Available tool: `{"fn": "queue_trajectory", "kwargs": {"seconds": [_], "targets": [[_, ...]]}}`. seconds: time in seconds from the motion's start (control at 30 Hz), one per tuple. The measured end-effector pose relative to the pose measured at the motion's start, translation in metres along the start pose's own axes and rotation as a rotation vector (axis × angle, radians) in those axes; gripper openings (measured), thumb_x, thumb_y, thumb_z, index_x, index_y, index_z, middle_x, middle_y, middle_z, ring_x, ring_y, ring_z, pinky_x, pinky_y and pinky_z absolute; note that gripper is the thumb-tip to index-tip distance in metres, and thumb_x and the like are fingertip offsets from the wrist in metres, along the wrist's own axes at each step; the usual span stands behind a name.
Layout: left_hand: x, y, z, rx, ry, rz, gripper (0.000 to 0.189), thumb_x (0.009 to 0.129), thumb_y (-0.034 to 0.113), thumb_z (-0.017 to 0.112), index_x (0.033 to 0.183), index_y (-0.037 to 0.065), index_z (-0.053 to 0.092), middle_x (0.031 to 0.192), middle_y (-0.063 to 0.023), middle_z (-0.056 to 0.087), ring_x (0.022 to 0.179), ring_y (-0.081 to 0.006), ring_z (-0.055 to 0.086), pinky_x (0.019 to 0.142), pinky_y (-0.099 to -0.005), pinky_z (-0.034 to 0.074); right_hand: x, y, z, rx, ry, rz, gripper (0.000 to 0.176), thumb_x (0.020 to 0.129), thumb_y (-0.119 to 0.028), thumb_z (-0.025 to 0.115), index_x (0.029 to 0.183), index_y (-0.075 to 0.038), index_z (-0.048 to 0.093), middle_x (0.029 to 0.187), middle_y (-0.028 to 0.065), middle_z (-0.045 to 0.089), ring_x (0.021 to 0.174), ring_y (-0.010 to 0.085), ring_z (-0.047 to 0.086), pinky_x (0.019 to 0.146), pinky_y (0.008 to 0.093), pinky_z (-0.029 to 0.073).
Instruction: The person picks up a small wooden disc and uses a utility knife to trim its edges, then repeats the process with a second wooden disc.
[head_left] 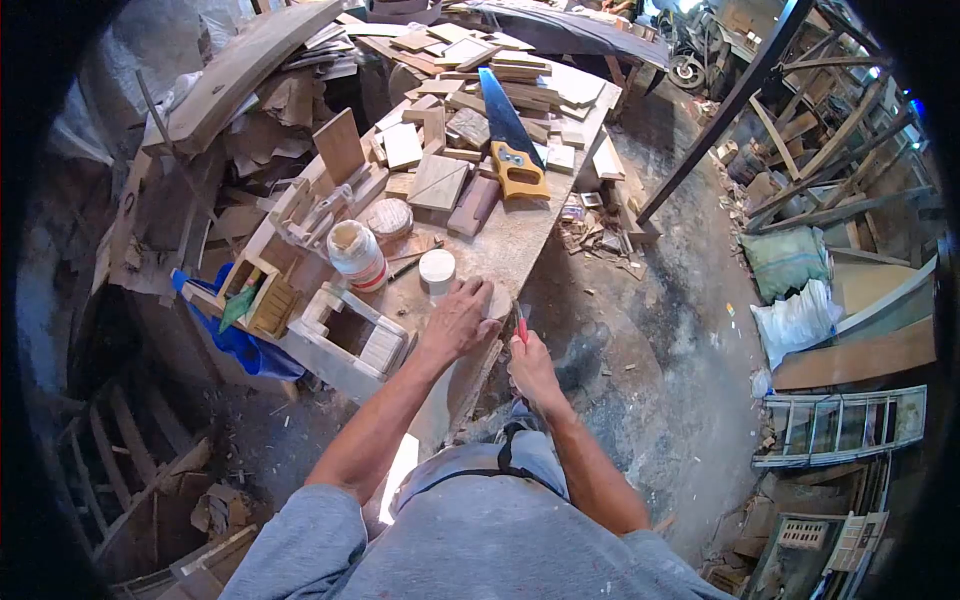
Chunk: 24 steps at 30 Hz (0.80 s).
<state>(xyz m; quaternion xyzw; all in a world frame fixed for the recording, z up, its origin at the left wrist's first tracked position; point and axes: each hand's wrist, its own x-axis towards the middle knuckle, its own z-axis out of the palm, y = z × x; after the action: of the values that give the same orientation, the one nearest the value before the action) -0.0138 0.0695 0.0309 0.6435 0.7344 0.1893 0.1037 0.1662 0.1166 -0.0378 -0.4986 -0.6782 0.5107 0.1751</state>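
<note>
At the wooden desk's (pixel 520 235) near edge, the left hand (pixel 458 318) pins a pale round wooden piece (pixel 497 300) under a flat palm while the right hand (pixel 533 368) grips a red-handled tool (pixel 521 326) against it, apparently mid-trim; steadiness matters next.

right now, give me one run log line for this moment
left hand: pressing pale round wooden piece at edge of wooden workbench | right hand: gripping red-handled tool beside it | nearby: white round disc

Soft daylight from the upper right falls across the long, scrap-strewn wooden workbench (pixel 520 240) and the grey concrete floor (pixel 660 340). My left hand (pixel 460 320) and right hand (pixel 532 368) show sharp at centre. Deep shadow fills the left. Fisheye distortion bends the edges into a black, blurred vignette.
</note>
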Motion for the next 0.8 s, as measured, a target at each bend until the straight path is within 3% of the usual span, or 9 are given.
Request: {"fn": "queue_trajectory", "kwargs": {"seconds": [0.03, 0.13, 0.33, 0.63, 0.73, 0.8], "targets": [[0.001, -0.002, 0.002, -0.025, 0.001, 0.002, 0.072, 0.081, 0.030, 0.081, 0.139, -0.001, 0.051, 0.140, -0.0209, 0.054, 0.130, -0.0402, 0.051, 0.107, -0.0465, 0.047, -0.003, -0.012, -0.004, -0.001, -0.012, 0.036, 0.038, 0.104, -0.030, 0.045, 0.115, 0.004, 0.059, 0.106, 0.0361, 0.066, 0.107, 0.0544, 0.062, 0.091, 0.0558, 0.048], [0.001, -0.008, 0.004, -0.101, -0.003, -0.007, 0.072, 0.080, 0.029, 0.082, 0.138, -0.001, 0.052, 0.141, -0.0208, 0.053, 0.129, -0.0411, 0.051, 0.108, -0.0472, 0.046, -0.012, -0.040, -0.012, -0.130, -0.009, -0.048, 0.036, 0.105, -0.029, 0.045, 0.113, 0.004, 0.056, 0.105, 0.0368, 0.066, 0.105, 0.0563, 0.061, 0.089, 0.0577, 0.048], [0.000, -0.016, 0.002, -0.212, 0.044, -0.011, 0.070, 0.076, 0.021, 0.084, 0.135, -0.002, 0.055, 0.135, -0.0223, 0.056, 0.126, -0.0420, 0.053, 0.107, -0.0469, 0.046, -0.007, -0.035, -0.009, -0.210, -0.051, -0.118, 0.032, 0.105, -0.026, 0.045, 0.113, 0.004, 0.050, 0.100, 0.0389, 0.065, 0.100, 0.0587, 0.061, 0.087, 0.0619, 0.048], [0.003, -0.012, 0.005, -0.246, 0.091, -0.040, 0.072, 0.071, 0.018, 0.086, 0.133, -0.004, 0.057, 0.129, -0.0239, 0.059, 0.122, -0.0415, 0.055, 0.106, -0.0455, 0.046, -0.001, -0.057, -0.009, -0.417, -0.059, 0.022, 0.030, 0.104, -0.024, 0.045, 0.110, 0.005, 0.051, 0.098, 0.0381, 0.066, 0.097, 0.0588, 0.062, 0.085, 0.0620, 0.049], [-0.001, -0.011, 0.010, -0.241, 0.133, -0.052, 0.072, 0.071, 0.019, 0.087, 0.132, -0.004, 0.058, 0.128, -0.0246, 0.059, 0.121, -0.0418, 0.056, 0.106, -0.0458, 0.046, 0.011, -0.036, -0.020, -0.227, -0.095, -0.182, 0.031, 0.105, -0.025, 0.045, 0.107, 0.005, 0.054, 0.099, 0.0364, 0.066, 0.099, 0.0573, 0.062, 0.086, 0.0595, 0.049], [0.004, -0.012, 0.012, -0.232, 0.154, -0.055, 0.072, 0.071, 0.019, 0.087, 0.132, -0.004, 0.058, 0.127, -0.0247, 0.059, 0.120, -0.0419, 0.057, 0.105, -0.0457, 0.047, 0.011, -0.036, -0.027, -0.106, -0.055, -0.097, 0.033, 0.105, -0.026, 0.045, 0.105, 0.004, 0.056, 0.098, 0.0358, 0.066, 0.100, 0.0567, 0.062, 0.086, 0.0587, 0.049]]}}
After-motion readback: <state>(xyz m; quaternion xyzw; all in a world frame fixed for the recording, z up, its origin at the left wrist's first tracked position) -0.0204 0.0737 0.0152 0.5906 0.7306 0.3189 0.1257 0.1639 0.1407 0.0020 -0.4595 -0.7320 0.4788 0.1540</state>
